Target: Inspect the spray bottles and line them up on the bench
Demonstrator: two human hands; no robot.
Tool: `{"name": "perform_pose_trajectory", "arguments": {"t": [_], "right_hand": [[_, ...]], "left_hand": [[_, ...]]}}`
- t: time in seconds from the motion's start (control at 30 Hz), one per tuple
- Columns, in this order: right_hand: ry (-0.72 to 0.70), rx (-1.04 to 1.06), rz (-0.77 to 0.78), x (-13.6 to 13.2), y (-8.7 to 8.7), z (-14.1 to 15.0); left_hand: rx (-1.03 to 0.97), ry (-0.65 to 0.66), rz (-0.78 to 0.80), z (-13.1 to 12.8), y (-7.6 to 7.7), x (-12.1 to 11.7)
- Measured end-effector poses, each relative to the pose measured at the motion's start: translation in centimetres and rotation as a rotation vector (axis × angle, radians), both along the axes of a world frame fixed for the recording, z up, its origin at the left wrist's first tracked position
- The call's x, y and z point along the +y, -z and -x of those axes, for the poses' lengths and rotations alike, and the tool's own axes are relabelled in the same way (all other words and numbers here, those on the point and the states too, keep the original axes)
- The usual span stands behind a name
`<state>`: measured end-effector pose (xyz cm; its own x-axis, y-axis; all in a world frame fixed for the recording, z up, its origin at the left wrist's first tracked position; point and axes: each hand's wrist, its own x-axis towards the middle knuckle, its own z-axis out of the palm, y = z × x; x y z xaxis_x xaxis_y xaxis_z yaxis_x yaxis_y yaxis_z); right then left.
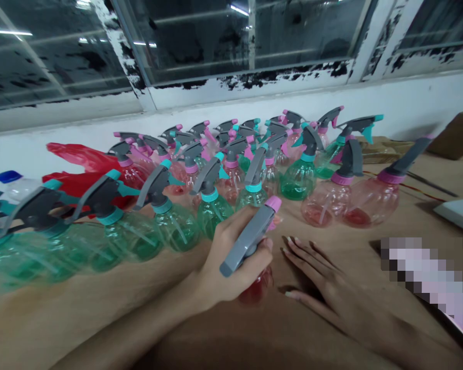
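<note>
My left hand [231,257] is wrapped round the neck of a pink spray bottle [256,288] with a grey trigger head [249,236] and pink nozzle tip, standing on the wooden table [100,303]. My right hand [324,282] lies flat on the table just to the right of that bottle, fingers stretched out and apart, holding nothing. Behind both hands stand several assembled spray bottles, green ones [212,205] at left and centre, pink ones [324,200] at right.
A red plastic bag [77,164] and a blue-capped bottle [11,182] lie at the far left by the white wall. A cardboard box [459,133] sits at the back right, a white flat object [459,213] at right. Dark windows run above.
</note>
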<state>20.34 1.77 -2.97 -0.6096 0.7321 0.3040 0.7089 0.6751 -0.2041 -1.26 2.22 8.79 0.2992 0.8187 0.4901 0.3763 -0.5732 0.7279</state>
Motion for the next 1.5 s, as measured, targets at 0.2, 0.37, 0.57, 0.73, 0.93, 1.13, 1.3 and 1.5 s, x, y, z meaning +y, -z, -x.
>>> {"name": "perform_pose_trajectory", "arguments": {"t": [0.2,0.37,0.57,0.73,0.93,1.13,1.3,1.5], "right_hand": [[-0.005,-0.016,-0.016,0.06,0.06,-0.12],[0.009,-0.005,-0.004,0.08,0.26,-0.23],[-0.01,0.006,-0.009,0.1,0.07,-0.12],[-0.004,-0.026,-0.024,0.12,0.1,-0.13],[-0.001,-0.013,-0.016,0.06,0.02,-0.12],[-0.007,-0.024,-0.021,0.11,0.14,-0.2],[-0.007,-0.033,-0.039,0.2,0.34,-0.21],[-0.007,-0.007,-0.032,0.1,0.36,-0.22]], "left_hand": [[0.008,-0.005,-0.004,0.03,-0.05,-0.05],[0.028,-0.012,-0.003,0.08,-0.04,-0.03],[0.021,-0.02,-0.001,0.08,0.05,-0.02],[0.011,-0.021,0.0,-0.06,-0.16,-0.05],[-0.001,-0.001,-0.02,-0.03,-0.37,-0.09],[0.045,0.0,-0.01,0.24,-0.31,-0.06],[0.054,0.006,-0.036,0.24,-0.39,-0.06],[0.055,0.014,-0.017,0.24,-0.59,-0.19]]}}
